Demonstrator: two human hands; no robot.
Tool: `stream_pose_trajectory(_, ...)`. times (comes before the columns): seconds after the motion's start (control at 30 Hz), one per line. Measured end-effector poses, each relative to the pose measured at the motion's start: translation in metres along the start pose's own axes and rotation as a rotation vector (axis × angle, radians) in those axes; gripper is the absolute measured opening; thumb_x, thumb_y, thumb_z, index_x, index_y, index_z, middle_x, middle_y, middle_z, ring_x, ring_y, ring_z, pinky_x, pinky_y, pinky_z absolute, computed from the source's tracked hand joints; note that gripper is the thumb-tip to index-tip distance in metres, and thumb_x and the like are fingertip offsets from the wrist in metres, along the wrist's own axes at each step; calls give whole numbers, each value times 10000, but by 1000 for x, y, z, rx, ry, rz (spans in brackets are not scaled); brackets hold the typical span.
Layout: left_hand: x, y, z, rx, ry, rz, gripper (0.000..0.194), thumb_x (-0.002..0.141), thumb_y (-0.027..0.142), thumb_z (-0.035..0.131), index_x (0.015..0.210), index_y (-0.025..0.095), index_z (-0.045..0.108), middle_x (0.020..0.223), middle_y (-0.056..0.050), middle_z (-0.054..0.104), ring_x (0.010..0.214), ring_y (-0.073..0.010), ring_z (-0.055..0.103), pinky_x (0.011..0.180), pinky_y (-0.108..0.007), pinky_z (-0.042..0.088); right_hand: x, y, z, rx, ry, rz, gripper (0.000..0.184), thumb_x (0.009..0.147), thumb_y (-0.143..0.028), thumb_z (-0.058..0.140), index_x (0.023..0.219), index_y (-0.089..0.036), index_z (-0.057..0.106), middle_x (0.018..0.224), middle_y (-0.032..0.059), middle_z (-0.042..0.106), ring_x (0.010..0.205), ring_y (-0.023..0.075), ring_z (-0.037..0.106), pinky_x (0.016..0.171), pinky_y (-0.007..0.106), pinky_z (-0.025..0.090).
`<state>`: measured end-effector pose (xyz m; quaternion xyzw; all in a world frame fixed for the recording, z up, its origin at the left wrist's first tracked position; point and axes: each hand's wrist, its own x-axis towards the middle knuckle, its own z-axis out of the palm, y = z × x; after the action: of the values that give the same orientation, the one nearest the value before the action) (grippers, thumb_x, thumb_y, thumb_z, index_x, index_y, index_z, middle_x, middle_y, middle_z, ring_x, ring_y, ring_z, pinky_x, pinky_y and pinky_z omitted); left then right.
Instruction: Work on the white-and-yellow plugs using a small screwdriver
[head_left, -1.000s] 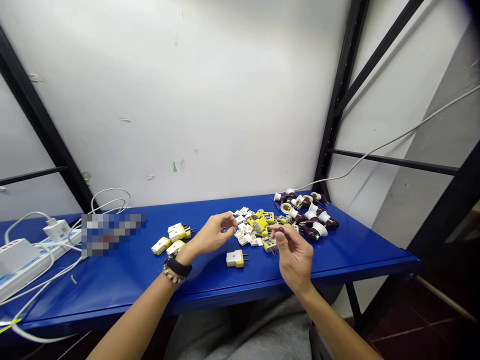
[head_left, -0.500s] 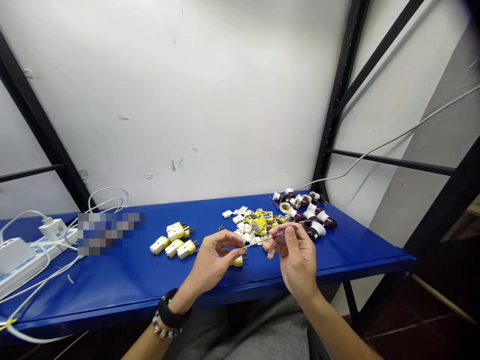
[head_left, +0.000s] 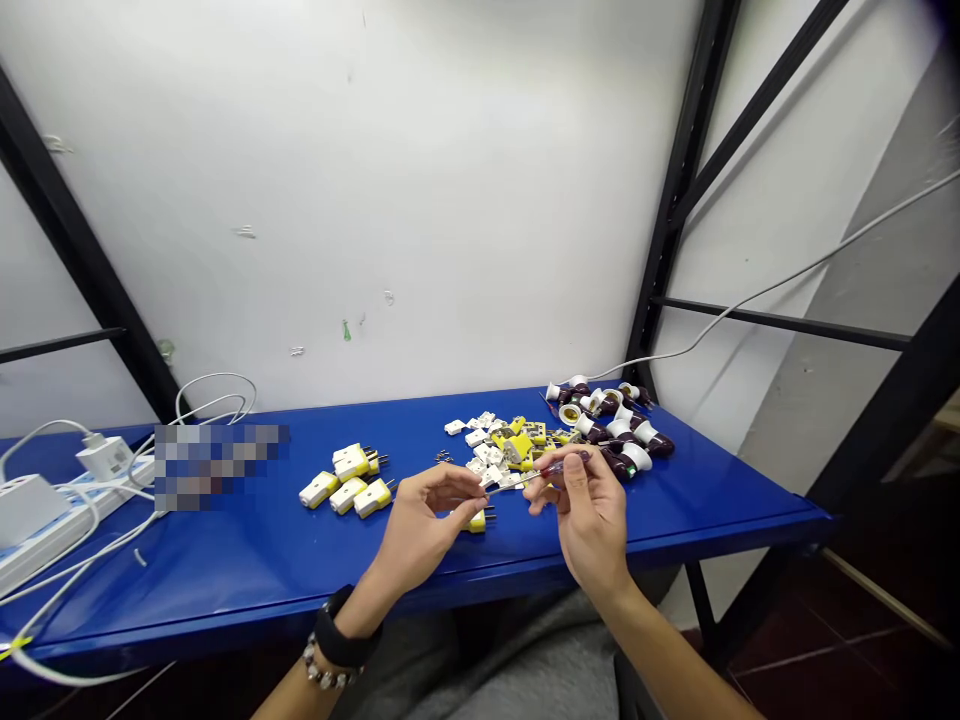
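Note:
My right hand (head_left: 592,515) is closed around the dark red, see-through handle of a screwdriver (head_left: 555,469). Its thin metal shaft points left, toward my left hand (head_left: 427,525). There, thumb and forefinger pinch the shaft's tip end; whether a small screw sits between them is hidden. Beneath the left fingertips, a yellow-and-white plug (head_left: 475,522) lies on the table, partly covered. Just beyond both hands spreads a pile of white plug covers (head_left: 489,455) and yellow plug halves (head_left: 517,447). A few small screws (head_left: 443,456) lie left of that pile.
Several yellow-and-white plugs (head_left: 349,482) are grouped on the blue table (head_left: 247,560) to the left. Dark red lamp holders with white rims (head_left: 592,430) crowd the back right. A white power strip (head_left: 45,540) with cables lies at the far left. Black posts (head_left: 667,220) frame the table.
My right hand has shifted slightly left and its fingers have moved on the screwdriver handle. The left hand keeps its pinch, nearly still. Everything on the table stays in place.

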<state>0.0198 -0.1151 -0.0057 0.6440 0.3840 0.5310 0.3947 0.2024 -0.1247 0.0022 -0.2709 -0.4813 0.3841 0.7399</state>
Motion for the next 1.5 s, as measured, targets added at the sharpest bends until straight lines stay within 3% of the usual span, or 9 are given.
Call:
stream_pose_trajectory(0.13,2,-4,-6,94,-17,46,146,786,246,766,903,176,716,834,-38,772,804,-206,757,803,-315,629,9,-1,10,-81,-97,19,289,952,-486,609,872,-208,597,822,18,655,553,136,664,469,252,562)
stream_pose_trajectory(0.3,10,-12,-18,172,-75,-7,238,747,202,773,972,179,699,832,-27,759,784,-210,760,759,-316,641,27,6,26,-150,-366,110,289,961,-471,592,854,-203,569,799,-6,629,550,126,668,507,250,566)
stream_pose_trajectory(0.47,14,-14,-16,149,-168,-1,240,761,175,730,997,191,689,901,-25,756,836,-213,765,813,-333,641,39,10,35,-258,-505,157,285,960,-451,585,829,-200,557,704,-33,596,511,117,638,495,231,534)
stream_pose_trajectory(0.9,10,-16,-18,319,-172,93,159,883,210,614,901,197,771,890,-19,798,840,-224,752,813,-303,592,42,21,43,-385,-583,112,187,917,-353,612,802,-212,566,717,-31,617,507,122,645,498,225,515)
stream_pose_trajectory(1.07,11,-15,-18,477,-130,149,194,906,208,587,814,196,757,801,-12,775,751,-203,703,721,-257,517,43,22,45,-443,-513,100,305,837,-378,722,714,-227,487,571,-58,566,462,136,610,458,230,482)
stream_pose_trajectory(1.2,11,-16,-19,558,-163,163,264,932,176,518,778,186,732,713,-6,726,653,-166,631,636,-232,441,41,25,41,-381,-551,82,225,885,-398,670,1022,-221,637,925,26,712,514,116,638,499,244,524)
stream_pose_trajectory(1.27,10,-16,-20,587,-176,177,288,925,141,490,740,184,705,680,-1,696,631,-155,607,620,-228,420,40,26,39,-334,-605,92,237,931,-380,600,1108,-230,647,972,38,725,525,114,644,527,253,543)
stream_pose_trajectory(1.4,9,-16,-19,523,-142,129,171,907,217,584,809,197,723,759,-20,732,692,-183,662,657,-240,472,40,26,41,-388,-553,44,126,883,-337,666,885,-211,657,736,-2,688,524,129,628,508,236,518)
stream_pose_trajectory(1.5,10,-18,-19,520,-116,108,148,900,256,622,842,211,751,784,-30,753,724,-202,686,692,-259,498,41,27,45,-434,-479,17,188,815,-343,748,799,-207,619,684,-4,681,515,138,627,475,231,498)
